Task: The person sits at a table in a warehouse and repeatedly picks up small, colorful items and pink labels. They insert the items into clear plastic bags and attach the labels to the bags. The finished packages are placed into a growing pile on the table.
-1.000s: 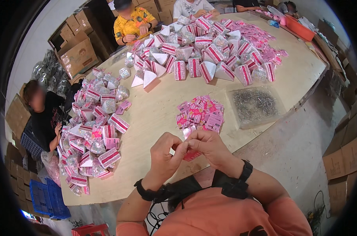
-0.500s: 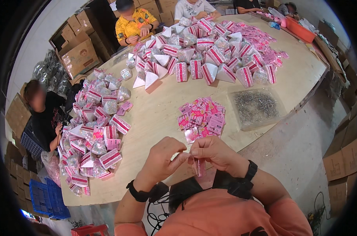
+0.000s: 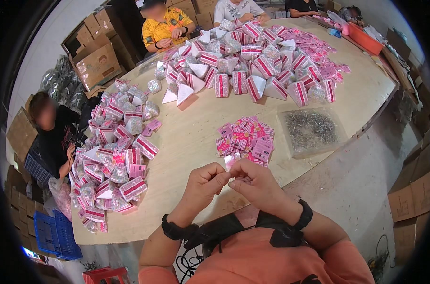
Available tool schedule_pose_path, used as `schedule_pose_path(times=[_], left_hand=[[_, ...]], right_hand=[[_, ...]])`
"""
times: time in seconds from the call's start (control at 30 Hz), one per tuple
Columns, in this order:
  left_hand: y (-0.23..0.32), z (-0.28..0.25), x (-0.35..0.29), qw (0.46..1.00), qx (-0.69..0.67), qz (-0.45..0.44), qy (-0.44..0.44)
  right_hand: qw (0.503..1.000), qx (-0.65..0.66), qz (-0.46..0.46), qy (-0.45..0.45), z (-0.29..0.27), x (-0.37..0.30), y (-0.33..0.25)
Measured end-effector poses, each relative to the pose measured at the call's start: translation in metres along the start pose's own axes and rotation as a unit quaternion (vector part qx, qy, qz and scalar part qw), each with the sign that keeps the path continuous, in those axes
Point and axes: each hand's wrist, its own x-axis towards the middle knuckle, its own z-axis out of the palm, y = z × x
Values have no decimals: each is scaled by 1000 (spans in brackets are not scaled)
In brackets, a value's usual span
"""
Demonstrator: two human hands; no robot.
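Both hands have drawn together again: the left hand [image 3: 206,182] and right hand [image 3: 253,182] now pinch a small pink card [image 3: 231,162] between fingertips, raised just above the table [image 3: 191,137] edge (half a second ago it hung lower beneath the right hand). The work looks mid-assembly, beside the pile of pink cards [image 3: 245,139] and the clear bag of metal pins [image 3: 312,130].

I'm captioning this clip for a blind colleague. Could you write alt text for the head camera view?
A person's left hand and right hand meet fingertip to fingertip over the edge of a wooden table, pinching something small, just in front of a stack of pink cards. A clear bag of metal pieces lies to the right; heaps of pink-striped packets cover the table, with other people seated around it.
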Motion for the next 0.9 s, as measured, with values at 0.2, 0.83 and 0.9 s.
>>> schedule_pose_path(times=[0.2,0.83,0.9], left_hand=[[-5,1,2,998,-55,-10,-3],[-13,-11,24,998,-22,-30,-43],[-6,-20,36,999,-14,-28,-38]], right_hand=[[947,-263,-175,63,3,1,-1],[944,-267,-186,57,-8,19,22],[967,-199,-142,64,-10,22,24]])
